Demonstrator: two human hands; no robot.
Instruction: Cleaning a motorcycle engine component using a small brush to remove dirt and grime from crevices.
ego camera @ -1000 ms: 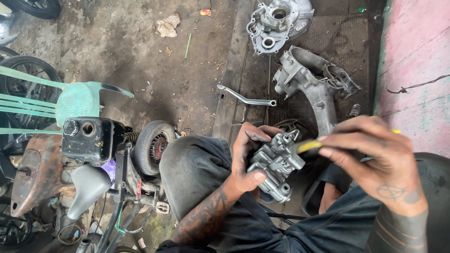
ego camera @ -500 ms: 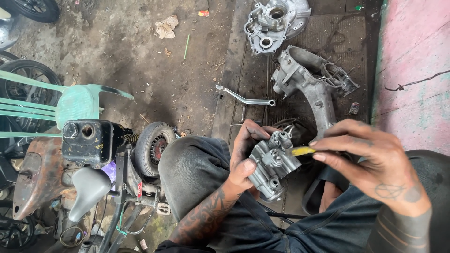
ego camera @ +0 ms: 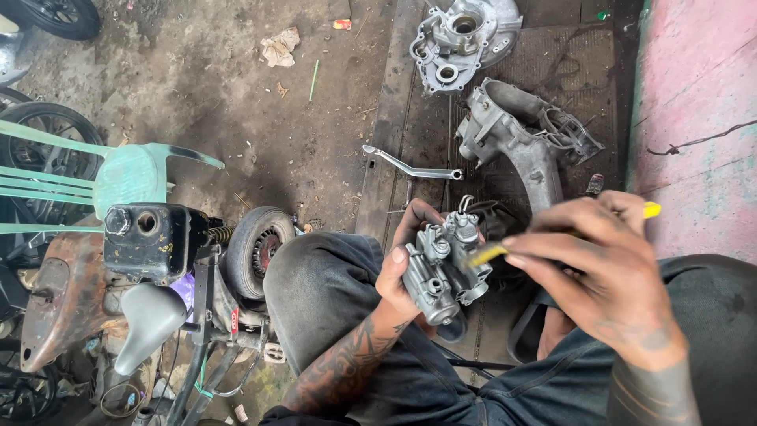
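Holding a grey metal carburettor [ego camera: 443, 268] over the lap, yellow-handled tool [ego camera: 490, 252] at its side.

Left hand [ego camera: 406, 268]: fingers closed round the carburettor body, thumb on its near face. Right hand [ego camera: 599, 272]: pinched shut on the tool, tip now touching the carburettor; a second ago it sat slightly off, so the work on the part appears under way. Floor beyond: two engine casings [ego camera: 524, 130], bent lever [ego camera: 412, 167]. Left: small wheel [ego camera: 256, 248], green plastic chair [ego camera: 118, 177].
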